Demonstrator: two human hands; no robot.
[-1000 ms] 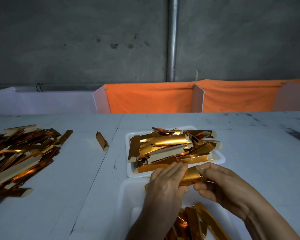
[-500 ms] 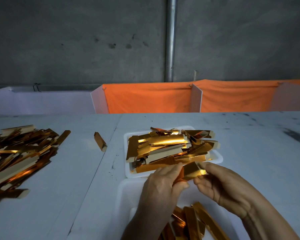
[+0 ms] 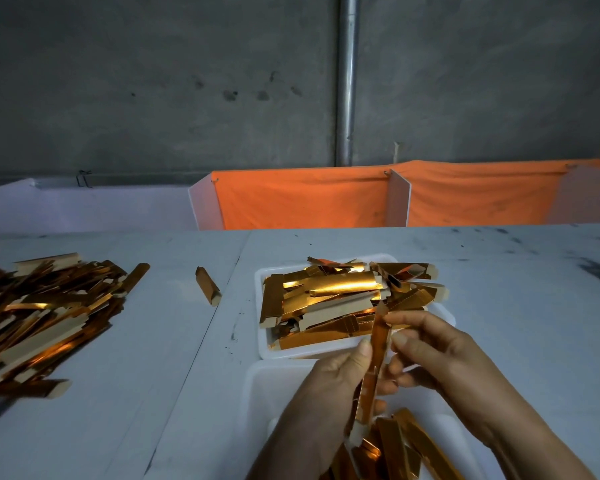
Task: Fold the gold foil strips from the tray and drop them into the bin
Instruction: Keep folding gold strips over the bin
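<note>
Gold foil strip (image 3: 374, 368) held upright between both hands.
Left hand (image 3: 329, 386) and right hand (image 3: 430, 355) pinch its creased, shiny length above the bin (image 3: 257, 386).

Our left hand (image 3: 329, 386) reaches in from 6 o'clock, thumb up; our right hand (image 3: 430, 355) from 4 o'clock. Both pinch one gold foil strip (image 3: 373, 372).

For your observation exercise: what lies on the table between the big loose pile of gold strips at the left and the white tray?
In the head view, one folded gold strip lies alone on the table between the pile and the tray.
</note>
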